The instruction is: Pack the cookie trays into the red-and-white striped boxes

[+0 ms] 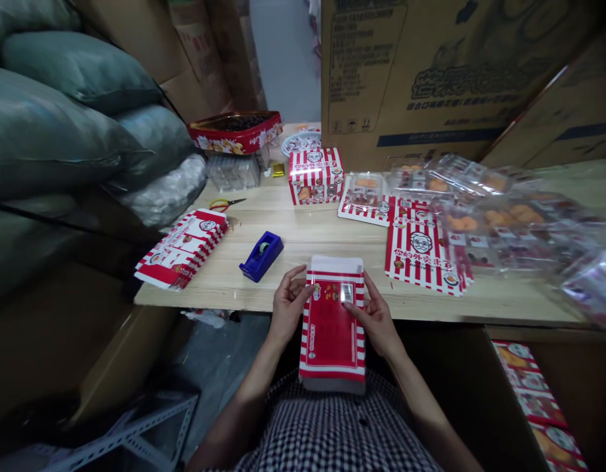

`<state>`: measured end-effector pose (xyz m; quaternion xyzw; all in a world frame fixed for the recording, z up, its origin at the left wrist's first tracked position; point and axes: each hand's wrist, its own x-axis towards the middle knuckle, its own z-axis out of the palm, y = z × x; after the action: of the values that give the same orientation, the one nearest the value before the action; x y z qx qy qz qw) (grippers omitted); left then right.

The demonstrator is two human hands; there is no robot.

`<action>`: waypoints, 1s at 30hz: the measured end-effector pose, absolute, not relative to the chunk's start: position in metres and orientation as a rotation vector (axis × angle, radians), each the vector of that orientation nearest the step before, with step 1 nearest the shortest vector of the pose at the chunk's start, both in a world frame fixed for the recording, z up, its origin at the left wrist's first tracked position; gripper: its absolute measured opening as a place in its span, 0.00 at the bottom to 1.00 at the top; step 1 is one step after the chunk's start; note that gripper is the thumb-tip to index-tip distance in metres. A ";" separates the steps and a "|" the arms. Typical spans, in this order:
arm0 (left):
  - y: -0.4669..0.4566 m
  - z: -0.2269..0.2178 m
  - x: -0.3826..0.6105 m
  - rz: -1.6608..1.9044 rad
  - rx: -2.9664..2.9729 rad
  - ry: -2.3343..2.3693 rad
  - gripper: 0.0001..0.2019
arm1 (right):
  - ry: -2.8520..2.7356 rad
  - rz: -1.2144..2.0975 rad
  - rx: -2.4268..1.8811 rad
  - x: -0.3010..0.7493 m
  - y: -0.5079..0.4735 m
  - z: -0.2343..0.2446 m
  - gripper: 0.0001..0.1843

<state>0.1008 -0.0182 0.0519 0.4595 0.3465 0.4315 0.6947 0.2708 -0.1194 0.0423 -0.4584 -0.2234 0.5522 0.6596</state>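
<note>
Head view: a flat carton (332,334), red with red-and-white striped borders, is held upright over the lap, just before the table (224,288) edge. The left hand (289,305) and right hand (376,318) each clamp one long edge, thumbs in front, probably to keep the printed face readable; a barcode patch shows near its top, other print too small to read. A blue tape dispenser (261,255) lies within reach. A stack of cartons (185,248) lies left, loose striped sheets (423,252) bearing white Chinese characters right, an assembled box (316,175) beyond. Clear trays (479,196) of pastries spread behind.
</note>
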 end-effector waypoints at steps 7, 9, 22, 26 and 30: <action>-0.014 0.028 0.098 0.908 1.063 0.780 0.21 | -0.615 1.354 -1.046 0.280 -0.120 0.037 0.55; -0.016 0.021 0.093 0.874 1.106 0.827 0.19 | -0.650 1.360 -1.069 0.282 -0.122 0.033 0.53; -0.012 0.045 0.096 0.858 1.153 0.898 0.17 | -0.780 1.008 -1.197 0.292 -0.111 0.052 0.28; -0.007 0.064 0.092 0.820 1.241 0.845 0.17 | -0.873 0.922 -1.289 0.300 -0.106 0.058 0.17; -0.015 0.064 0.081 0.681 1.283 0.790 0.11 | -0.853 1.052 -1.338 0.297 -0.118 0.045 0.14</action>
<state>0.0814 -0.0147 0.0640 0.5710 0.3514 0.3029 0.6773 0.2974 -0.1183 0.0450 -0.5725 -0.3649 0.4502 0.5800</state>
